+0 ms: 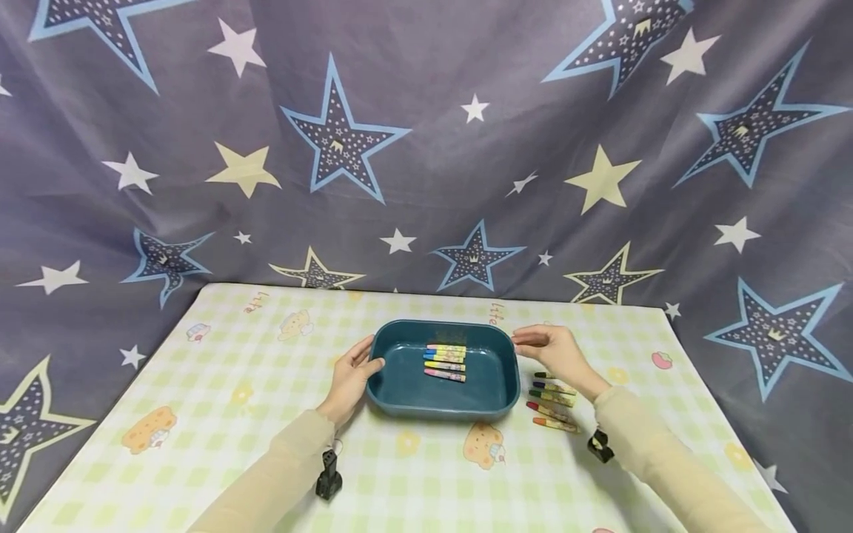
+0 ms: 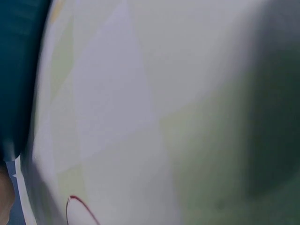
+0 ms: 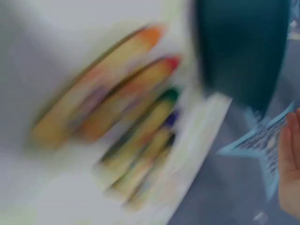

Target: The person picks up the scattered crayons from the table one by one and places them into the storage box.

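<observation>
A dark teal tray (image 1: pixel 413 396) (image 2: pixel 16 79) (image 3: pixel 241 51) stands on the table with several crayons (image 1: pixel 445 366) lying inside. My left hand (image 1: pixel 349 381) (image 2: pixel 5 194) grips its left end, thumb over the rim and fingers along the outer wall. At the tray's right end is my right hand (image 1: pixel 560 355) (image 3: pixel 290 164), its fingers extended close to the rim; contact is unclear. Below that hand several more crayons (image 1: pixel 553 400) (image 3: pixel 136 112) lie in a row on the cloth, with orange, red, green and dark tips.
A green-and-white checked cloth (image 1: pixel 200 474) with printed bears covers the table. Behind its far edge hangs a dark grey curtain (image 1: pixel 426 185) patterned with stars.
</observation>
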The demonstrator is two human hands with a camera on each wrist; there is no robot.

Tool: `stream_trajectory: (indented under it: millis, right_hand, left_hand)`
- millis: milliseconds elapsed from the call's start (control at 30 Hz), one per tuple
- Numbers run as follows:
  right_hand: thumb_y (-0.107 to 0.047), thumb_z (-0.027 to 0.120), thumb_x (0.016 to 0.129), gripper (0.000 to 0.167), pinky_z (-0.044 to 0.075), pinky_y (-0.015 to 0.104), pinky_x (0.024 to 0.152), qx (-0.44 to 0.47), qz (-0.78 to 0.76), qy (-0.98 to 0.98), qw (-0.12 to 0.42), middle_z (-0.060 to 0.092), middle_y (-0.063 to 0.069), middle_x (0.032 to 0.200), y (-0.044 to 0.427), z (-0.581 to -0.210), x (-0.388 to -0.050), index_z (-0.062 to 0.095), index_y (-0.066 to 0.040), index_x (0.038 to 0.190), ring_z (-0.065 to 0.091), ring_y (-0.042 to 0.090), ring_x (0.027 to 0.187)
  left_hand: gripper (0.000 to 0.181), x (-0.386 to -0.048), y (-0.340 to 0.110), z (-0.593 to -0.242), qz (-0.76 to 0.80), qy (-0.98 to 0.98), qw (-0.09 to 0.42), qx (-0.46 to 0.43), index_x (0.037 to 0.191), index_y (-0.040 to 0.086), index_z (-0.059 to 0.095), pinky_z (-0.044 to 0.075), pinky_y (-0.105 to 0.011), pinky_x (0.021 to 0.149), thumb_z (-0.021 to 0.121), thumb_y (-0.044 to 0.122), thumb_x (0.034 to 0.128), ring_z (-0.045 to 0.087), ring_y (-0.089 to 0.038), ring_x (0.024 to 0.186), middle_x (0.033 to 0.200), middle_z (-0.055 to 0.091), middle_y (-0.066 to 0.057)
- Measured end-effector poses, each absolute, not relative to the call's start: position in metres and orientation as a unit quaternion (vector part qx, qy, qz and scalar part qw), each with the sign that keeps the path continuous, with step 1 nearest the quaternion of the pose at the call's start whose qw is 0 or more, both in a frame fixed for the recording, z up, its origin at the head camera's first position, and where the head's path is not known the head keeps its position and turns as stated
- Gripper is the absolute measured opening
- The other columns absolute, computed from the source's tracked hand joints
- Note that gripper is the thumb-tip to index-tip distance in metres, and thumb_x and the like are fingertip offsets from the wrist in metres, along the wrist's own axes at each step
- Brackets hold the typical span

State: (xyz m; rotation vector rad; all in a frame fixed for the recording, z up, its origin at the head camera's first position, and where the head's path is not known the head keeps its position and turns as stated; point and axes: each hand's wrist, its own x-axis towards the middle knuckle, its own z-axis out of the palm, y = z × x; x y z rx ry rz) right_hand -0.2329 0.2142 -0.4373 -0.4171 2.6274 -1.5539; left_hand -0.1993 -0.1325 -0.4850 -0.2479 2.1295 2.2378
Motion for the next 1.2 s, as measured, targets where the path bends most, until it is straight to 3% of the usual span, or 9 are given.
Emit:
stream_trajectory:
  millis: [200,400,567,900,1000,1200]
  right_hand:
    - [-0.005,0.065,0.083,0.03,0.056,0.022,0.076,-0.109,-0.503,0.857,0.029,0.066,0.02,0.106,0.257,-0.467,-0.242,0.063,0.005,0.111,0.067,0.018,0.092]
    - [-0.004,0.066,0.082,0.031,0.053,0.015,0.074,-0.093,-0.488,0.867,0.04,0.066,0.022,0.103,0.284,-0.487,-0.243,0.062,0.008,0.11,0.067,0.022,0.09]
    - [-0.007,0.068,0.081,0.034,0.054,0.017,0.073,-0.073,-0.495,0.864,0.058,0.067,0.021,0.103,0.295,-0.495,-0.242,0.062,0.007,0.111,0.067,0.015,0.086]
    - [-0.005,0.071,0.076,0.039,0.055,0.019,0.07,-0.089,-0.475,0.873,0.068,0.066,0.021,0.104,0.3,-0.505,-0.239,0.061,0.007,0.112,0.066,0.023,0.091]
    - [-0.002,0.071,0.076,0.036,0.055,0.018,0.067,-0.099,-0.469,0.875,0.063,0.067,0.022,0.102,0.3,-0.505,-0.239,0.062,0.007,0.11,0.066,0.025,0.091]
    - [-0.001,0.07,0.076,0.021,0.054,0.02,0.058,-0.096,-0.432,0.896,0.038,0.07,0.017,0.089,0.296,-0.504,-0.238,0.069,0.003,0.096,0.067,0.017,0.076]
  left_hand:
    - [0.058,-0.195,-0.131,-0.474,0.718,0.691,0.025,-0.077,0.14,0.004,0.036,0.024,-0.037,0.115,0.057,0.002,0.0861,0.025,-0.031,0.137,0.144,0.034,-0.017]
    - [0.059,-0.197,-0.132,-0.479,0.717,0.692,0.022,-0.081,0.14,0.002,0.035,0.025,-0.039,0.114,0.056,0.001,0.0859,0.025,-0.031,0.137,0.145,0.033,-0.018]
    - [0.058,-0.205,-0.134,-0.494,0.718,0.691,0.013,-0.083,0.139,0.007,0.038,0.028,-0.037,0.113,0.058,0.003,0.0855,0.028,-0.028,0.136,0.144,0.036,-0.015]
    - [0.056,-0.207,-0.135,-0.502,0.709,0.7,0.005,-0.082,0.138,0.009,0.041,0.031,-0.036,0.111,0.059,0.007,0.0851,0.031,-0.027,0.135,0.142,0.039,-0.011]
    - [0.057,-0.208,-0.135,-0.501,0.713,0.697,0.004,-0.078,0.138,0.008,0.041,0.03,-0.036,0.112,0.059,0.006,0.0849,0.03,-0.027,0.135,0.143,0.038,-0.012]
    - [0.058,-0.208,-0.134,-0.502,0.722,0.687,0.01,-0.078,0.14,0.007,0.038,0.028,-0.036,0.113,0.059,0.006,0.0859,0.027,-0.028,0.137,0.145,0.035,-0.014]
